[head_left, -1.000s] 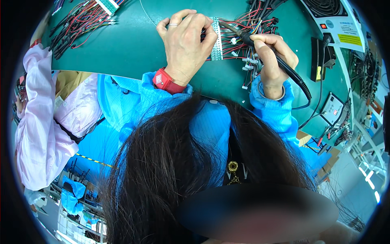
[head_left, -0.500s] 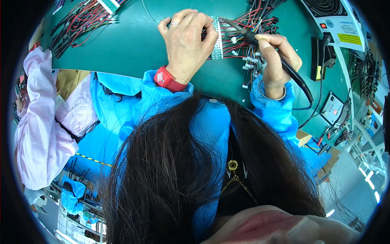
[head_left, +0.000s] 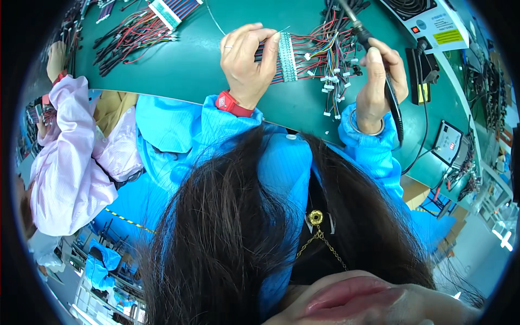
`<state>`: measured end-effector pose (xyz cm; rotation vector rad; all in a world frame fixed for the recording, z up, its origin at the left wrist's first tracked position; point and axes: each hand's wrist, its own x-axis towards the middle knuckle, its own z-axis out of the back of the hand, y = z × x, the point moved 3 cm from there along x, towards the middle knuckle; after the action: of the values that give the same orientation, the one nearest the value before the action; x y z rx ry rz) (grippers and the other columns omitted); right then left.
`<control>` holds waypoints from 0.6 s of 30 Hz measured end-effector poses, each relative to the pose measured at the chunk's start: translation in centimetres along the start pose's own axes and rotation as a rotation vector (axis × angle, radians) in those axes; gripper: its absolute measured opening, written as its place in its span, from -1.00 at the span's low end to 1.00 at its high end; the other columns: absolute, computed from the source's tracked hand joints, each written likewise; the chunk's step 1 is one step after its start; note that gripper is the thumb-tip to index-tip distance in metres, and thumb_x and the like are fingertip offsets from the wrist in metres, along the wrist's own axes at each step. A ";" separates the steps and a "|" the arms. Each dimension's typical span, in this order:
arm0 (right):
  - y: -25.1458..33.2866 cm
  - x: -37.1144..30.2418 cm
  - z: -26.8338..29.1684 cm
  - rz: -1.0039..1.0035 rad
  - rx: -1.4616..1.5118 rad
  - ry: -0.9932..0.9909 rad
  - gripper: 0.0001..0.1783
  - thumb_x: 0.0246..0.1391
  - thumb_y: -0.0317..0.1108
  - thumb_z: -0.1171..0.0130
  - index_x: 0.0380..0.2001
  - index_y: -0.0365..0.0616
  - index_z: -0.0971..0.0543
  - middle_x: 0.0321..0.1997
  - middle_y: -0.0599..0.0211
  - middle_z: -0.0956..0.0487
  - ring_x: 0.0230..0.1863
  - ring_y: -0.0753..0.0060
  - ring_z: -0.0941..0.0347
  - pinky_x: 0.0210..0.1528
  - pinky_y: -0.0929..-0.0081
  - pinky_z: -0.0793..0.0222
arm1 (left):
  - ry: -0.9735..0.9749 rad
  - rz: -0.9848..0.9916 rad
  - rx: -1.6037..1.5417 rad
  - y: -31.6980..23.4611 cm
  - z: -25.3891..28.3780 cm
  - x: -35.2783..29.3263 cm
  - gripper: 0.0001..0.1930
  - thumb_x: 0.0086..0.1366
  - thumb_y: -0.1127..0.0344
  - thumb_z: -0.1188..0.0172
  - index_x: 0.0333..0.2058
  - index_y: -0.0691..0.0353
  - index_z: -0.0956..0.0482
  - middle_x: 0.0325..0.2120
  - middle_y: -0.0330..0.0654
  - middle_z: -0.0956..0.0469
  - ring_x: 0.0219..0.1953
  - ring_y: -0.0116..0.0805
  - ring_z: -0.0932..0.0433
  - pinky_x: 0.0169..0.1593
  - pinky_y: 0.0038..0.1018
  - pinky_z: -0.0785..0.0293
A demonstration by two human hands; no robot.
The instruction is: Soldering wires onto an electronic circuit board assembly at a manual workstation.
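Observation:
My left hand (head_left: 246, 67), with a red wristband, pinches a thin solder wire (head_left: 285, 29) between thumb and index finger. The wire's short end sticks out over the top end of a green-and-white circuit board strip (head_left: 287, 57). Red and black wires run out from both sides of this strip. In my right hand (head_left: 382, 81) is a soldering iron (head_left: 362, 33), gripped like a pen by its black handle. Its metal tip points up and left, apart from the board and above the wire harness (head_left: 333, 59) with white connectors.
A second board strip (head_left: 165, 14) with bundled wires lies at the upper left of the green table (head_left: 200, 59). A white fan unit (head_left: 428, 21), a black stand (head_left: 424, 81) and a small control box (head_left: 447, 142) stand right. A co-worker's hand (head_left: 56, 60) is far left.
The soldering iron has moved up and away from the board strip. My left fingertips have shifted, and the solder wire's end now shows. A co-worker's hand has come into view at left.

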<state>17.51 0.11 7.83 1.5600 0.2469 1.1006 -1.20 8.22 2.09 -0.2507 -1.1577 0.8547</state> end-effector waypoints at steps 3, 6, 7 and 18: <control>-0.8 -0.8 -0.7 -0.296 0.529 -0.014 -0.69 0.27 -0.33 -0.03 -0.07 -0.37 -0.51 -0.38 0.27 -0.55 -0.33 0.46 -0.46 -0.12 0.40 -0.38 | -0.073 0.042 -0.116 -0.5 0.8 -0.2 -0.93 0.22 0.45 -0.28 -0.33 0.23 -0.56 -0.62 -0.32 -0.52 -0.55 -0.54 -0.45 -0.44 -0.61 -0.32; -1.4 -1.7 -3.0 -0.507 1.044 0.044 -0.63 0.36 -0.20 0.11 0.05 -0.23 -0.44 -0.36 0.30 -0.53 -0.19 0.28 -0.51 0.14 -0.03 -0.38 | -0.071 0.155 -0.253 -1.2 1.1 -0.5 -0.90 0.28 0.46 -0.23 -0.28 0.30 -0.49 -0.71 -0.35 -0.40 -0.66 -0.67 -0.32 -0.59 -0.68 -0.19; -1.5 -1.9 -3.5 -0.528 1.088 0.055 -0.63 0.36 -0.19 0.11 0.05 -0.22 -0.44 -0.36 0.31 -0.53 -0.18 0.28 -0.51 0.13 -0.04 -0.39 | -0.064 0.219 -0.334 -1.3 1.1 -0.6 -0.89 0.31 0.45 -0.19 -0.27 0.33 -0.45 -0.74 -0.37 -0.35 -0.67 -0.71 -0.28 -0.61 -0.69 -0.14; 2.4 -4.1 -4.0 0.002 0.031 0.277 -0.90 0.04 -0.61 -0.13 -0.36 -0.24 -0.58 -0.39 0.28 -0.44 -0.32 0.40 -0.34 -0.27 0.49 -0.27 | -0.037 0.121 -0.512 -5.4 3.5 -1.2 -0.92 0.23 0.47 -0.24 -0.33 0.29 -0.51 -0.56 -0.14 -0.56 -0.61 -0.44 -0.53 -0.53 -0.52 -0.43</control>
<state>11.39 -0.85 7.44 1.4325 0.4509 1.3192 -1.99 2.89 5.88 -0.7330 -1.3956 0.6559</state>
